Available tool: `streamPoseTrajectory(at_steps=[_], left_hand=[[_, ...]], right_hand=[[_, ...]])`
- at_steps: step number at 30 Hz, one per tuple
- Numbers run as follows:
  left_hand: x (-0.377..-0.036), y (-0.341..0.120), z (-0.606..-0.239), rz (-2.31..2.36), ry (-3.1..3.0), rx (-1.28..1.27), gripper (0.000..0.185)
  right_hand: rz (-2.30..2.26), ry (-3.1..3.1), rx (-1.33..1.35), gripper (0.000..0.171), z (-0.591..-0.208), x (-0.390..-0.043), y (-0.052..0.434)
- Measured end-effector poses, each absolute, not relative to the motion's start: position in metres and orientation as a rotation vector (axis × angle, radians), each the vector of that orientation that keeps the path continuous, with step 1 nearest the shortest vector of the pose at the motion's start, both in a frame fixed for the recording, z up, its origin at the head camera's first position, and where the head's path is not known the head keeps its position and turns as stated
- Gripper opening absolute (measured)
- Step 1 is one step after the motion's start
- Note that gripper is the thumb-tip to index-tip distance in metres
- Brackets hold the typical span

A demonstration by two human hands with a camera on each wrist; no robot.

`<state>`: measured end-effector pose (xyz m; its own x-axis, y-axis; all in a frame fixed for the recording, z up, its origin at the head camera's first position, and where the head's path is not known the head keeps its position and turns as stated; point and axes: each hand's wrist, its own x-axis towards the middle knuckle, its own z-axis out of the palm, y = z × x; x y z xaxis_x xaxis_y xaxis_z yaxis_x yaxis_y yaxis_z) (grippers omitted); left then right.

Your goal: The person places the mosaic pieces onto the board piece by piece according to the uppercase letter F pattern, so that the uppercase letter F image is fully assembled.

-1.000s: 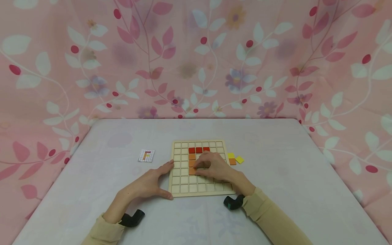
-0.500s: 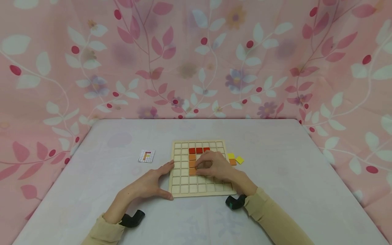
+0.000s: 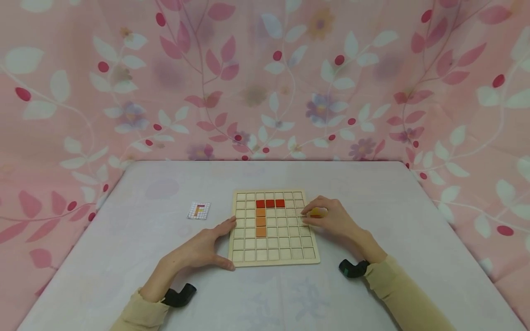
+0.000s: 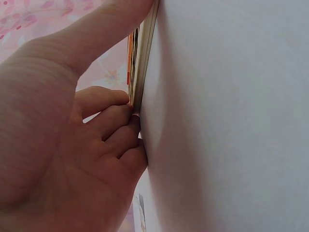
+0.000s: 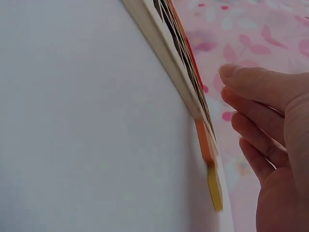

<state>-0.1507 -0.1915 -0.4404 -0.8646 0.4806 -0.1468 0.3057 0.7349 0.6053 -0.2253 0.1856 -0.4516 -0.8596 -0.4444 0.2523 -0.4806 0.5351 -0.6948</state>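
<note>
The left hand rests loosely spread against the left edge of the wooden grid board, thumb at its near corner. The right hand hovers relaxed, gripping nothing, over loose yellow and orange tiles just beyond the board's right edge. A small pattern card lies left of the board, bare table all round.

Right hand: fingers loosely extended, holding nothing, near the wooden grid board's edge. Orange tile and yellow tile lying on the white surface just beside that edge. Pink floral cloth behind
</note>
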Motion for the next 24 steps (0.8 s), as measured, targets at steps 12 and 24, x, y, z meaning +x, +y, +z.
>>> streamPoseTrajectory(at_steps=[12, 24], left_hand=[[-0.151, -0.192, -0.441, 0.865, 2.632, 0.619, 0.113], [-0.151, -0.191, -0.441, 0.866, 2.626, 0.603, 0.114]], right_hand=[[1.257, -2.709, 0.714, 0.019, -0.448, -0.22, 0.222], [1.17, -2.745, 0.791, 0.021, -0.461, -0.227, 0.227]])
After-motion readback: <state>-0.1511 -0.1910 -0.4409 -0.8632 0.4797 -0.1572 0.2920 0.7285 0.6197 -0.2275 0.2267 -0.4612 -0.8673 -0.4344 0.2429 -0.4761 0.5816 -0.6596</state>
